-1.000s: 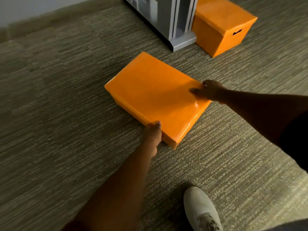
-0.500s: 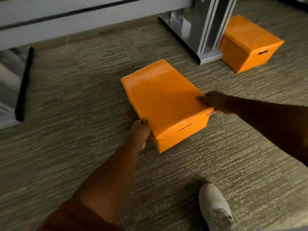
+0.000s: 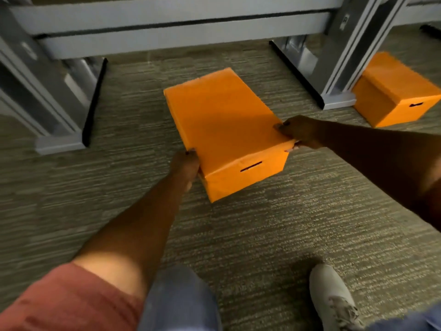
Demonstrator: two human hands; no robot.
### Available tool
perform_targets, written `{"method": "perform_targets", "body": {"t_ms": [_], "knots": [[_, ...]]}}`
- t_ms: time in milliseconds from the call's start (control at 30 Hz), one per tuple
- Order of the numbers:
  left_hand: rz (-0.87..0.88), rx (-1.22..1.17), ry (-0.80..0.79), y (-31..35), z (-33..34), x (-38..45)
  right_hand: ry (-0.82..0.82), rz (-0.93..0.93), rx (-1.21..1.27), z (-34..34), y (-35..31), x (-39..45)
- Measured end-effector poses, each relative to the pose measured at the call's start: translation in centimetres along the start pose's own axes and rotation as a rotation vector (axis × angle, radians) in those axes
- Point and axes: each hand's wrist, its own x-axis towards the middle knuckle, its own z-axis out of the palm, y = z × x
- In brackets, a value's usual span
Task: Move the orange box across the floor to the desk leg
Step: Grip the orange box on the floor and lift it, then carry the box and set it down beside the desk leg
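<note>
An orange lidded box with a slot handle in its near end lies on the carpet in the middle of the view. My left hand grips its near left corner. My right hand grips its near right corner, thumb on the lid. The box sits between two grey desk legs: one at the left and one at the right, apart from both.
A second orange box stands just right of the right desk leg. A grey desk rail runs across the back. My white shoe and jeans-clad knee are near the bottom on the grey carpet.
The box has turned so its slotted end faces me and has moved toward the gap under the desk. The view has lifted, showing the left desk leg and the rail.
</note>
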Motion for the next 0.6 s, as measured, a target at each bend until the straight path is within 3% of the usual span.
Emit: {"method": "perform_targets", "body": {"t_ms": [367,600], "knots": [[0.086,-0.088,0.027,2.6,-14.5,-0.2,-0.101,-0.040,-0.034,7.2,-11.1,-3.3],[0.071,-0.147,0.089,1.0,-20.6,2.9,-0.184,-0.025,0.052,13.9,-15.1,0.6]]}}
